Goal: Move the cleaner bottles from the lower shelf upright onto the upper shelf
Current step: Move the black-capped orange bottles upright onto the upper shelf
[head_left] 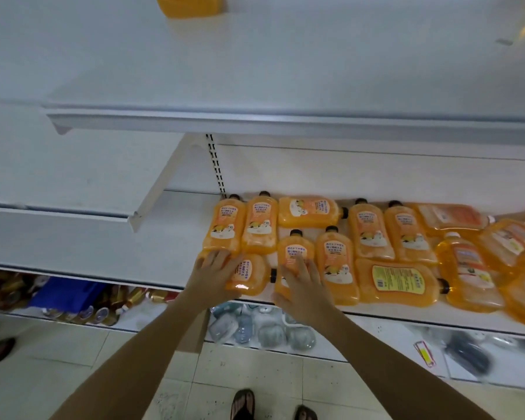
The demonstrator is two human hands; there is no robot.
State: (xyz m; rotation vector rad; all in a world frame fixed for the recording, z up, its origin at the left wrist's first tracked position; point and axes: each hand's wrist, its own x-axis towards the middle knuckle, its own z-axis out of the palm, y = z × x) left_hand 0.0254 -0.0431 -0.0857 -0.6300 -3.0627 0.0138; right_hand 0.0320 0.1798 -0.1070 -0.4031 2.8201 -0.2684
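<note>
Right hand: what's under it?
An orange plastic cleaner bottle with a black cap, lying flat on the white lower shelf. The right hand rests on its lower half: cap and upper label show, lower label and most of the base are covered.

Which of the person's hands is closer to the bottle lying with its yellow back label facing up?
Right. The right hand lies left of the yellow-label bottle, with an orange-label bottle between them; the left hand is even farther left.
</note>
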